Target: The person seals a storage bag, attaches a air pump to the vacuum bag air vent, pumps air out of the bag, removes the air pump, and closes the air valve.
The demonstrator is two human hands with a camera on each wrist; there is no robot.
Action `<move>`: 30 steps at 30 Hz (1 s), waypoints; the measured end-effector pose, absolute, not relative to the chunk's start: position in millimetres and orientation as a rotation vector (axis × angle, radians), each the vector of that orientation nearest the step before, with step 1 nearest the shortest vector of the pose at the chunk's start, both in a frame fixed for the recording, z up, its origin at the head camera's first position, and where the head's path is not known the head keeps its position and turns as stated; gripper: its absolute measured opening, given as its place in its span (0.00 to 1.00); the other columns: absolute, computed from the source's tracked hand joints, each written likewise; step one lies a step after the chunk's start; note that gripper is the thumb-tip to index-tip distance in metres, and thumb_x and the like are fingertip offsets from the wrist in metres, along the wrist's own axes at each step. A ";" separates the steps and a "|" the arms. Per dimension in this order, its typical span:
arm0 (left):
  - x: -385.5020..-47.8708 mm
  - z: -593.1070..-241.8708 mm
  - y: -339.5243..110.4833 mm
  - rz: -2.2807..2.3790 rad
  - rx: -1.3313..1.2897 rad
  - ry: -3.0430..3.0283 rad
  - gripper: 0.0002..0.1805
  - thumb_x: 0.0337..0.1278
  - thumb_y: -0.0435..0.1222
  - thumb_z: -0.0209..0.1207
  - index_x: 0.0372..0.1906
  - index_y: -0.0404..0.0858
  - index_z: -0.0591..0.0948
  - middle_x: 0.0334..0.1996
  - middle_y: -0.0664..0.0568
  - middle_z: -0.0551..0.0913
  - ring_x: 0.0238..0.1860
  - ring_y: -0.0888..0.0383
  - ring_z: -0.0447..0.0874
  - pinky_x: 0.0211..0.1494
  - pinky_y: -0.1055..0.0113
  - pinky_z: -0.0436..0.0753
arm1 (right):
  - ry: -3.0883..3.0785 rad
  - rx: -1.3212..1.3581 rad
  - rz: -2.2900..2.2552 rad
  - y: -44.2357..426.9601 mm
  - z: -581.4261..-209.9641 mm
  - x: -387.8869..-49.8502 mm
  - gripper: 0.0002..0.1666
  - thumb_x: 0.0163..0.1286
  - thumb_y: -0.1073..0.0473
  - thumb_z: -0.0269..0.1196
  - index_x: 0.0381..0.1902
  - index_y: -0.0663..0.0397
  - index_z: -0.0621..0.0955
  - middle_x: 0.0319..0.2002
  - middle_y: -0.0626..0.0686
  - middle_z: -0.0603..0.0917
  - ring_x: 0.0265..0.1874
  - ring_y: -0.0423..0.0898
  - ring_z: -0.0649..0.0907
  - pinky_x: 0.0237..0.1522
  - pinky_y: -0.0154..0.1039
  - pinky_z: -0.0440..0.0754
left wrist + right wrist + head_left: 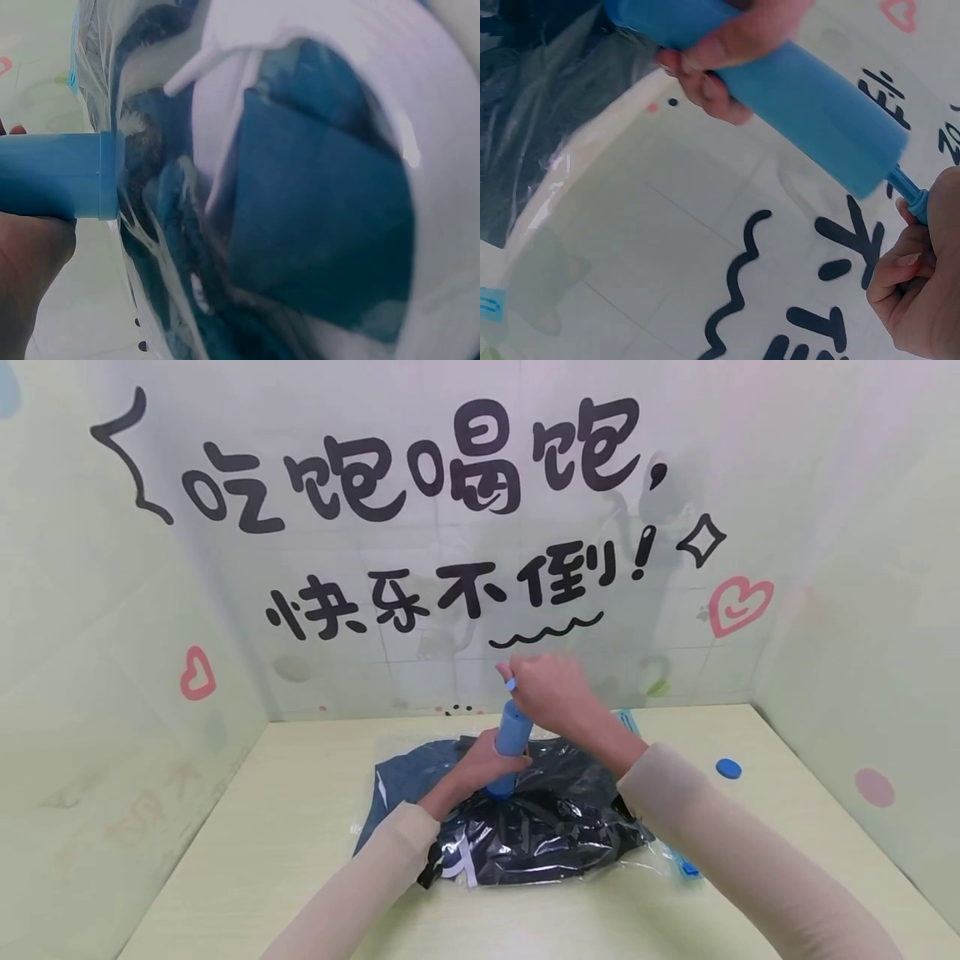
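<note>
A blue cylindrical hand pump [514, 728] stands slightly tilted on a clear plastic bag [555, 853] packed with dark and blue fabric. My left hand [482, 763] grips the pump's barrel, thumb and fingers wrapped round it. Above, my right hand [551, 692] holds the handle at the top, and the thin pump rod [904, 180] shows between hand and barrel in the right wrist view. The barrel's lower end [107, 176] meets the bag's surface in the left wrist view. Fingers hide part of the handle and barrel.
A round blue cap [728, 768] lies on the table [247, 852], right of the bag. At the bag's right edge sits a small blue clip-like piece [690, 868]. Lettered walls [330, 677] enclose the table at the back and both sides.
</note>
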State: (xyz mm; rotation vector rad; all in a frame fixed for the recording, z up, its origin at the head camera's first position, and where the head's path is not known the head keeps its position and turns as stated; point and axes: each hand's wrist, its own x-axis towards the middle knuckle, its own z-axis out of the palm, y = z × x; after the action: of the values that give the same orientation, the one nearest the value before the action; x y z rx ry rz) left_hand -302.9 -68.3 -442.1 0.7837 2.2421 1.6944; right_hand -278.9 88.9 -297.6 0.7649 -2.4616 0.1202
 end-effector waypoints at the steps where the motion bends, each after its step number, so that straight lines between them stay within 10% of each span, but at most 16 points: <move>1: -303.0 -442.3 -68.3 1.698 0.789 2.236 0.07 0.62 0.34 0.63 0.40 0.34 0.81 0.32 0.51 0.82 0.33 0.52 0.77 0.43 0.56 0.78 | -2.477 0.765 0.124 87.9 -300.7 -279.5 0.28 0.81 0.51 0.55 0.17 0.50 0.67 0.12 0.46 0.58 0.10 0.44 0.63 0.14 0.38 0.57; 30: -306.2 -443.9 -70.0 1.683 0.745 2.253 0.14 0.63 0.37 0.64 0.45 0.30 0.81 0.36 0.49 0.83 0.38 0.51 0.81 0.48 0.52 0.79 | -2.529 0.716 0.202 88.7 -268.4 -275.3 0.23 0.83 0.52 0.53 0.24 0.52 0.70 0.14 0.48 0.63 0.12 0.47 0.68 0.15 0.40 0.61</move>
State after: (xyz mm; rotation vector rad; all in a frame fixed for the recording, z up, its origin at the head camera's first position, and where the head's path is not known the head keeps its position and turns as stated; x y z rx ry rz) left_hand -306.2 -70.0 -443.9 0.7445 2.2530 1.6828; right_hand -275.3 88.7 -268.4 0.7164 -2.5292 0.2022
